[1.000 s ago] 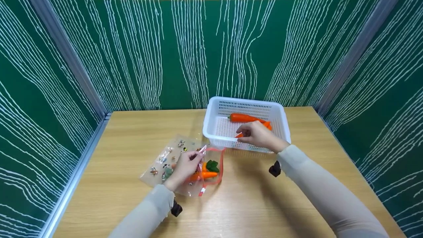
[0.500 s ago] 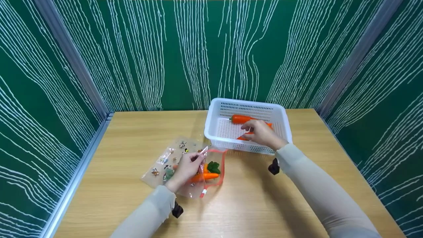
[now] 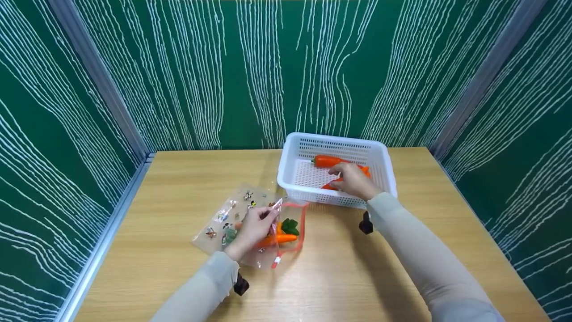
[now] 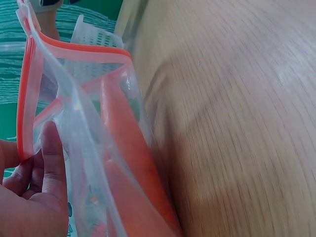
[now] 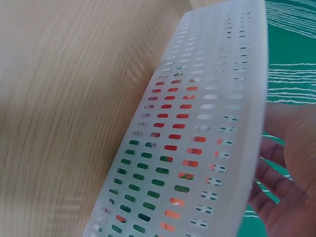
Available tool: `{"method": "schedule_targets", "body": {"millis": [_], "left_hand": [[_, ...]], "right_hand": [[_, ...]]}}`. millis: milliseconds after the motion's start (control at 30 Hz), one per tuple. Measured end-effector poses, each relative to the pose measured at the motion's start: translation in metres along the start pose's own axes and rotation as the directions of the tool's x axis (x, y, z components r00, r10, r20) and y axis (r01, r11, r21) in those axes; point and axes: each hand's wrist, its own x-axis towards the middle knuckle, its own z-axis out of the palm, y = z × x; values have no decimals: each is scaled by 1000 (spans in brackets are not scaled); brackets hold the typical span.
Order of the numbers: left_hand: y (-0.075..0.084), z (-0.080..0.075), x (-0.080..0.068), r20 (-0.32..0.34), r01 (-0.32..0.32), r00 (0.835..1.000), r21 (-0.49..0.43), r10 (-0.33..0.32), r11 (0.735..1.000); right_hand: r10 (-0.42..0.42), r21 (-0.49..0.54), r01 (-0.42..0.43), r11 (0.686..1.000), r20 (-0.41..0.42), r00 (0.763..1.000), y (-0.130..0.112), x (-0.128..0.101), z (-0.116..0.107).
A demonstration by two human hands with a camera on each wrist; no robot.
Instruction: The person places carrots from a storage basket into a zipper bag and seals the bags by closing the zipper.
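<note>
- Nearest to me, my left hand [image 3: 254, 227] pinches the red zip edge of the clear bag [image 3: 237, 219] on the table [image 3: 178, 179], holding its mouth open toward the right. The left wrist view shows thumb and fingers [image 4: 52, 163] closed on the strip.
- A carrot [image 3: 279, 238] with green leaves already lies inside the bag, near its mouth.
- Farther and to the right, my right hand [image 3: 355, 181] is down inside the white basket [image 3: 290, 172], fingers curled over a carrot [image 3: 331, 186] lying on its floor. Whether the grip is fully closed I cannot tell; the hand hides most of it, and the right wrist view shows only the basket wall [image 5: 197, 148] with orange behind the slots.
- A second carrot [image 3: 326, 161] lies along the basket's far side, untouched.
- I judge the step in hand to be picking a carrot out of the basket to go into the bag. The next move calls for a firm hold, a lift clear of the near rim, then a carry left and nearer to the open mouth, tip first.
- Against one second ago, my right hand has sunk deeper and farther into the basket; my left hand and the bag have hardly moved.
</note>
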Motion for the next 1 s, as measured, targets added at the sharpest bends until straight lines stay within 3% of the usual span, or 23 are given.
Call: {"method": "schedule_targets", "body": {"millis": [367, 633, 800, 1000], "left_hand": [[1, -1, -2, 14, -2, 1000, 24, 1, 1000], [1, 1, 0, -15, -33, 999, 6, 33, 999], [0, 1, -2, -4, 12, 1000, -15, -12, 1000], [1, -2, -5, -4, -19, 1000, 21, 19, 1000]], "right_hand": [[65, -63, -63, 996, 40, 997, 9, 9, 5], [46, -98, -36, 994, 95, 994, 11, 14, 7], [87, -114, -71, 991, 147, 985, 9, 11, 5], [127, -160, -95, 982, 205, 970, 2, 8, 4]]}}
